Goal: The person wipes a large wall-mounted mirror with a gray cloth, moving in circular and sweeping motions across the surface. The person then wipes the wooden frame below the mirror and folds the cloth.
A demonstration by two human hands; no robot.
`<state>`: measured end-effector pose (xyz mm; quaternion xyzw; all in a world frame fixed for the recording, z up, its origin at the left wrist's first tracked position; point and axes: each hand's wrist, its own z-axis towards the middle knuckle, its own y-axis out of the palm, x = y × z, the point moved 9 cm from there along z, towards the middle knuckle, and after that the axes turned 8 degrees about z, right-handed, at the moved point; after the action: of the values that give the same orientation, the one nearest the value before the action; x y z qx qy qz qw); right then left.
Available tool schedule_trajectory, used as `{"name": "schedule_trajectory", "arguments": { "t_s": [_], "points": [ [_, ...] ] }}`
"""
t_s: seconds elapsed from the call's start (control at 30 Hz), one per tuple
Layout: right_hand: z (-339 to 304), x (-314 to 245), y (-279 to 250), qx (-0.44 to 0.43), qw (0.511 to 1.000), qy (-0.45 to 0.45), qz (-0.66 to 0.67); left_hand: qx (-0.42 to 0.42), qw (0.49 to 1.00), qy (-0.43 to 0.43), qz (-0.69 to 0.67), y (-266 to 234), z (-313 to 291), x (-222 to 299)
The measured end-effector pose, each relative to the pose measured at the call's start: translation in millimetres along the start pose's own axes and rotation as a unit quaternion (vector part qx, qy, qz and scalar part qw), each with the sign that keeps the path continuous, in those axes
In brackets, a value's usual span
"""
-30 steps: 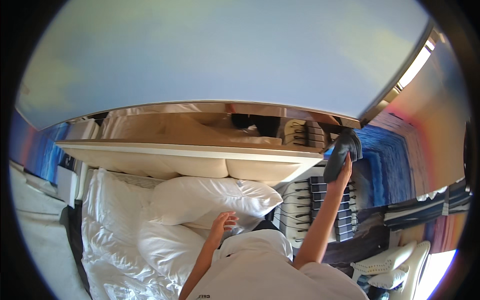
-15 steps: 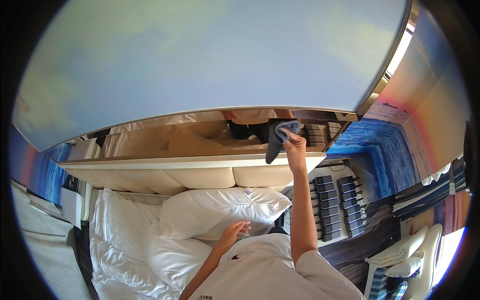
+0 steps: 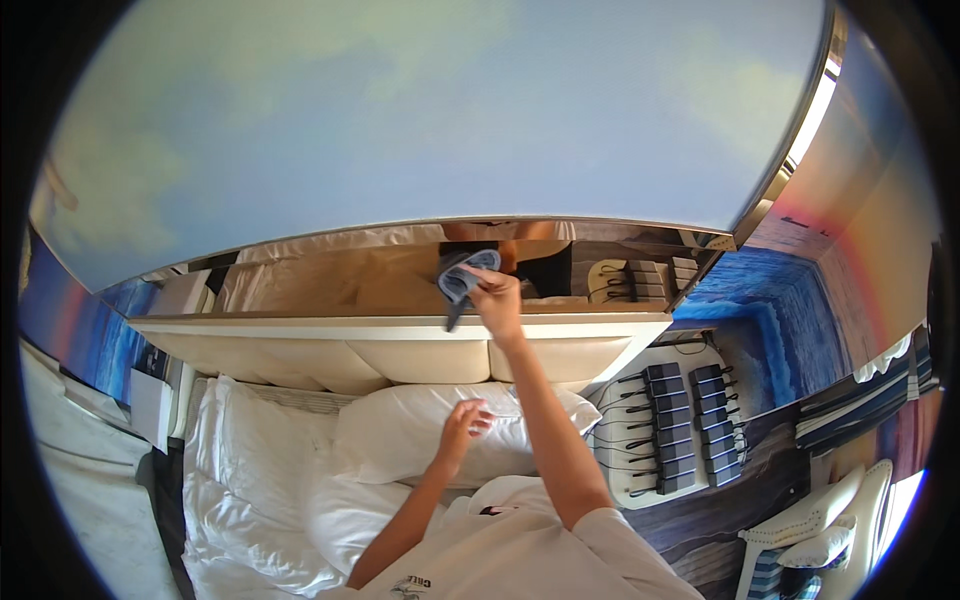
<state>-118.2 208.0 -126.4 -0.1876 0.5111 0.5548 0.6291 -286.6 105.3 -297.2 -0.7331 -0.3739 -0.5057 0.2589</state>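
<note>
My right hand (image 3: 493, 300) grips a folded dark grey cloth (image 3: 462, 277) against the long mirrored strip (image 3: 330, 278) above the headboard. Part of the cloth hangs below my fingers, over the strip's lower edge. Lower down, my left hand (image 3: 465, 428) is raised over the white pillow (image 3: 400, 440), its fingers apart and nothing in them. In the mirrored strip, a reflection of my body and the bedding shows. The cream padded headboard (image 3: 420, 360) with its white frame lies between the strip and the pillows.
Above the strip spreads a pale blue sky-painted panel (image 3: 450, 120) with a shiny metal edge. On the right, a white table (image 3: 640, 490) bears two rows of black boxes (image 3: 672, 430) with cables. A cream chair (image 3: 870, 520) stands at the lower right; white bedding (image 3: 250, 480) lies at left.
My right hand has slid leftward along the mirrored strip with the cloth. My left hand has risen a little, staying over the pillow. The view has shifted slightly.
</note>
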Motion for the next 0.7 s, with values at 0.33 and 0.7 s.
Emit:
{"name": "schedule_trajectory", "arguments": {
  "t_s": [0.33,0.7],
  "points": [
    [-81,-94,-252,0.268,0.944,0.002,0.191,0.059,0.994,0.008,-0.095,-35,-15,6],
    [-60,-71,-278,0.182,0.954,-0.027,-0.238,-0.045,0.997,-0.014,-0.053,15,-17,5]
  ]
}}
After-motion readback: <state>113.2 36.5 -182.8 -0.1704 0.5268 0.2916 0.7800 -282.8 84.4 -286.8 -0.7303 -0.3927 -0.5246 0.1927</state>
